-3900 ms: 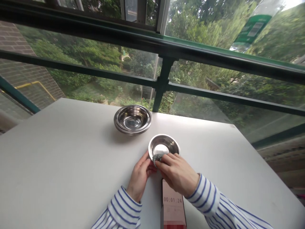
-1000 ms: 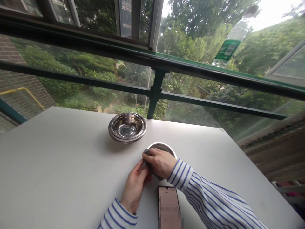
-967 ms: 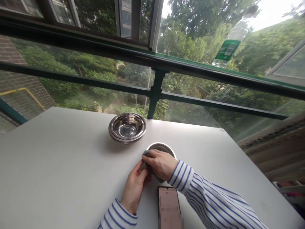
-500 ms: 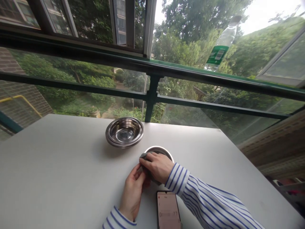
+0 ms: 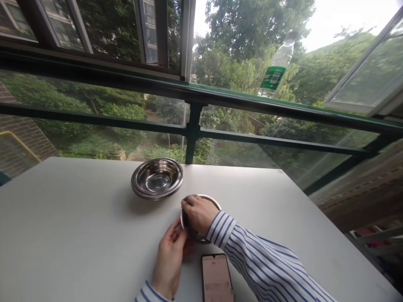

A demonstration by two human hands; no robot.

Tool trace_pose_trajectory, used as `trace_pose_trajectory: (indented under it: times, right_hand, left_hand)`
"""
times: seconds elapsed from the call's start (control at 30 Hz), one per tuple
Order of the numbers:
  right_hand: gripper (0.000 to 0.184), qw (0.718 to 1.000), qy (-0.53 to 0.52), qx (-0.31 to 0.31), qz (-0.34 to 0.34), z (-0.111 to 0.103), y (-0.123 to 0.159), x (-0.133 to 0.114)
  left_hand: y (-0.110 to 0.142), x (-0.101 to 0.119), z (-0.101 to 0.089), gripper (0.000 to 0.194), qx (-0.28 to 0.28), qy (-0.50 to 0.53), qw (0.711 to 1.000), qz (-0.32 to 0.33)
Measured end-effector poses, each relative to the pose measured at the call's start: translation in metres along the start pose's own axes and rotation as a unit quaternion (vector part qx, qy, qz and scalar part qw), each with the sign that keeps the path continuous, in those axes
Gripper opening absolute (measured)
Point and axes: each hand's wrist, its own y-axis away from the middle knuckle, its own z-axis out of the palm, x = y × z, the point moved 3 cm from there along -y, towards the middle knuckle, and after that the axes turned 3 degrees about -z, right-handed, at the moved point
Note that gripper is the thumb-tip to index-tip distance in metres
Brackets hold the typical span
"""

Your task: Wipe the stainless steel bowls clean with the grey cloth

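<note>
A small steel bowl sits on the white table in front of me, mostly covered by my right hand. That hand is closed over a grey cloth, pressing it against the bowl's left rim; the cloth is almost hidden under the fingers. My left hand lies beside the bowl on its near left, fingertips touching its rim and steadying it. A larger stack of steel bowls stands further back to the left, untouched.
A phone lies face up at the table's near edge, just right of my left wrist. Behind the table runs a dark green railing with glass panels. A plastic bottle stands on the rail at the right.
My right hand has slid with the cloth toward the left rim of the small bowl. The camera has tilted up and shifted, so everything sits a little further left.
</note>
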Motion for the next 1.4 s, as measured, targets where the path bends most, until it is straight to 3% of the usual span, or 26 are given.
trace_pose_trajectory:
  times: [0.07,0.17,0.3,0.47,0.77,1.07,1.4]
  right_hand:
    - [0.031,1.000,-0.002,0.000,-0.015,-0.001,-0.006,-0.004]
    - [0.030,1.000,0.004,0.007,0.026,-0.002,-0.006,0.008]
    - [0.026,0.995,0.002,0.002,0.100,-0.002,0.010,0.035]
    - [0.024,0.990,-0.027,-0.017,0.136,-0.002,0.035,0.050]
    - [0.029,0.985,-0.111,-0.001,0.131,0.009,0.079,0.039]
    - [0.032,0.980,-0.172,0.035,0.097,0.014,0.088,0.045]
    - [0.025,0.987,-0.154,0.037,0.019,0.016,0.077,-0.022]
  left_hand:
    - [0.000,0.000,-0.001,0.043,0.001,0.007,1.000,-0.006]
    - [-0.001,-0.001,-0.001,0.042,-0.006,0.013,1.000,-0.006]
    - [0.000,-0.003,-0.001,0.041,0.008,0.017,1.000,-0.001]
    - [0.000,-0.004,0.000,0.040,0.029,0.027,0.999,0.007]
    - [0.000,-0.002,0.002,0.035,0.053,0.041,0.998,0.022]
    - [0.002,-0.001,0.002,0.037,0.043,0.041,0.998,0.014]
    - [0.001,-0.003,0.004,0.046,0.032,0.052,0.998,0.012]
